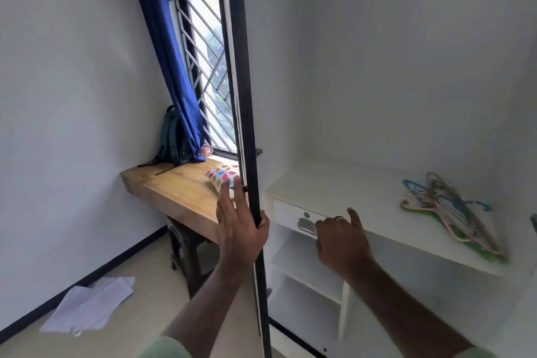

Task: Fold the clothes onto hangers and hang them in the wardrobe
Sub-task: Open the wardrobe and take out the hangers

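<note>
Head view, looking down into an open wardrobe (406, 67) with white walls inside. Left hand (241, 229) on the door (247, 125), a dark-edged panel seen edge-on: fingers flat and straight on its outer face, thumb hooked round the edge, so the grip is loose and mostly open, resting on the door. Right hand (340, 241) at the drawer (293, 215) under the shelf (363, 197); fingers curl toward the metal handle (306, 225), thumb raised, ring on one finger. Cannot tell whether this grip actually has hold of the handle or only touches it.

Hangers (453, 212), a loose heap of them in blue, pink, green and wire, lie flat on the shelf's right part, well apart from both hands. No clothes in sight. Lower white compartments below the drawer.

Room, left of the door: wooden worktop (174, 186) on a dark frame against the wall below a barred window (209, 67). Blue curtain (171, 67) hangs slanted, its end resting on the worktop. Teal backpack (171, 136) stands upright behind the curtain. Small pouch (223, 176) with coloured spots lies near the worktop's right end, partly hidden by the door. White papers (90, 305) scattered on the pale floor by the dark skirting.
</note>
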### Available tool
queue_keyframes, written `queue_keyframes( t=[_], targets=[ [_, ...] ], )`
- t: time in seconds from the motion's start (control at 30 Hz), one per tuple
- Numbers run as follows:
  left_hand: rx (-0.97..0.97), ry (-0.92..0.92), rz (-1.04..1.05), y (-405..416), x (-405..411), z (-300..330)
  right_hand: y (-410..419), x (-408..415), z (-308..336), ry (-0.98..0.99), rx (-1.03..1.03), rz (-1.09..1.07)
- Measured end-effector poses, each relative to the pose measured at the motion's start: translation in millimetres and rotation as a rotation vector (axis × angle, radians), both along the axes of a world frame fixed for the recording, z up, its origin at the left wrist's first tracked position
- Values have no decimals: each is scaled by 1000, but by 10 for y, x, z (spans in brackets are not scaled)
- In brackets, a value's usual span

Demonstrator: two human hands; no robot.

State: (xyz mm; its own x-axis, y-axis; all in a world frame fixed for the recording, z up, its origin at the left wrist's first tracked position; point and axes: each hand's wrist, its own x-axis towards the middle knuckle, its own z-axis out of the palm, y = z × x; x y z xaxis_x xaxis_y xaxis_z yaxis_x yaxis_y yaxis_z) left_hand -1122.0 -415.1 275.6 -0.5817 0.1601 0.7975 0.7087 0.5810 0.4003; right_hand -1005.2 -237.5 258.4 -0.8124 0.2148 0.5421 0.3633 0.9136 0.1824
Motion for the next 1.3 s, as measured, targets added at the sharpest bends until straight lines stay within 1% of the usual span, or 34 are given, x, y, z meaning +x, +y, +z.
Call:
queue_keyframes(
  t=[0.07, 0.23, 0.3, 0.37, 0.47, 0.53, 0.63, 0.83, 1.0, 1.13, 1.3],
  targets=[
    [-213, 216, 127, -224, -89, 4, -79, -92, -34, 0, 7, 21],
    [-539, 554, 331, -698, -305, 119, -333, -317, -48, -7, 24, 120],
    [-700, 600, 372, -799, -375, 212, -422, -423, 8, -14, 17, 161],
    [-860, 605, 373, -917, -479, 282, -491, -544, 72, 1, 8, 192],
    [-1001, 582, 399, -1159, -678, 321, -571, -716, 187, 31, 5, 219],
    [-1041, 575, 403, -1307, -812, 323, -604, -849, 239, 29, 2, 228],
    [-1047, 580, 400, -1498, -1007, 372, -632, -1058, 292, 24, -2, 230],
    [-1088, 524, 407, -1838, -1536, 559, -723, -1505, 348, 23, 25, 256],
    [-1121, 386, 457, -2061, -2025, 612, -787, -1871, 370, 10, 36, 244],
    [-1050, 280, 448, -2166, -2381, 676, -793, -2108, 470, 14, 48, 214],
    [-1026, 390, 388, -2270, -2542, 518, -777, -2357, 533, 6, 36, 185]
  ],
)
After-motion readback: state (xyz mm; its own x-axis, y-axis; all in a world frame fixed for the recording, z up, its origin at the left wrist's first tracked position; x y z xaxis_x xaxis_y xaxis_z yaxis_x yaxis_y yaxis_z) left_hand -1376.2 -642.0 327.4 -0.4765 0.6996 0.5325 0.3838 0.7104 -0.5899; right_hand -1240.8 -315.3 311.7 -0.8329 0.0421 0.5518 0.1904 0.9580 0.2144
